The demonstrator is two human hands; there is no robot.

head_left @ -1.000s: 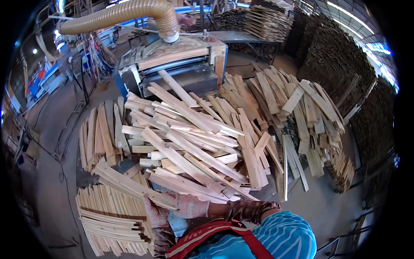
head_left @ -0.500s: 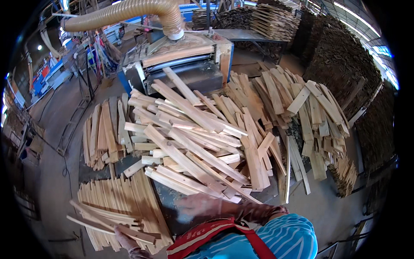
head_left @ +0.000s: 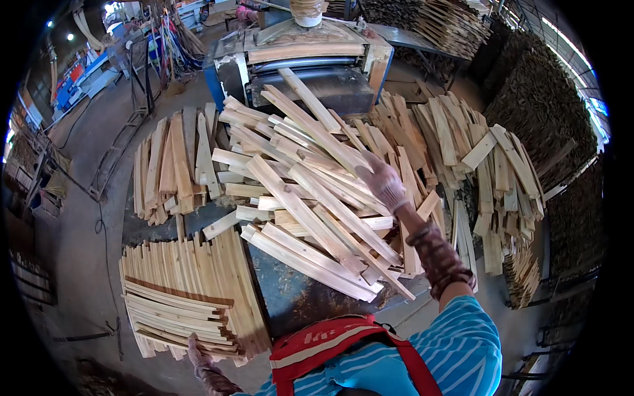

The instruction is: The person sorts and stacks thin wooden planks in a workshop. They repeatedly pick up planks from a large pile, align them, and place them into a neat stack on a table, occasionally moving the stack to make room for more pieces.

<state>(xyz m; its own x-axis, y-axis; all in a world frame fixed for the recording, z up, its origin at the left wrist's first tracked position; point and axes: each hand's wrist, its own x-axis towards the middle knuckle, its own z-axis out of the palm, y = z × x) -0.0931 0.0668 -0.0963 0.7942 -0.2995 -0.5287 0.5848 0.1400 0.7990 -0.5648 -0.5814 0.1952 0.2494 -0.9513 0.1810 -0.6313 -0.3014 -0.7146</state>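
Note:
My right hand point(head_left: 384, 181), in a pale knit glove, reaches forward over the loose pile. Its fingers close around the near end of a long wooden plank point(head_left: 310, 125) lying slantwise on top. My left hand point(head_left: 195, 351), also gloved, is low at the left, against the near edge of a row of thin wooden strips point(head_left: 175, 310). Those strips lie crosswise on a layer of boards point(head_left: 218, 261) set side by side. The left fingers are partly hidden at the strip's edge, so their grip is unclear.
A planing machine point(head_left: 310, 86) with a hose stands beyond the pile. More boards lie to the left point(head_left: 168, 162) and right point(head_left: 495, 178). The dark tabletop point(head_left: 284, 290) shows between pile and layered boards. Tall wood stacks point(head_left: 541, 99) rise at far right.
My right hand has moved from near my body out to the pile's plank. The strips my left hand held now lie with the others on the boards. The view has shifted.

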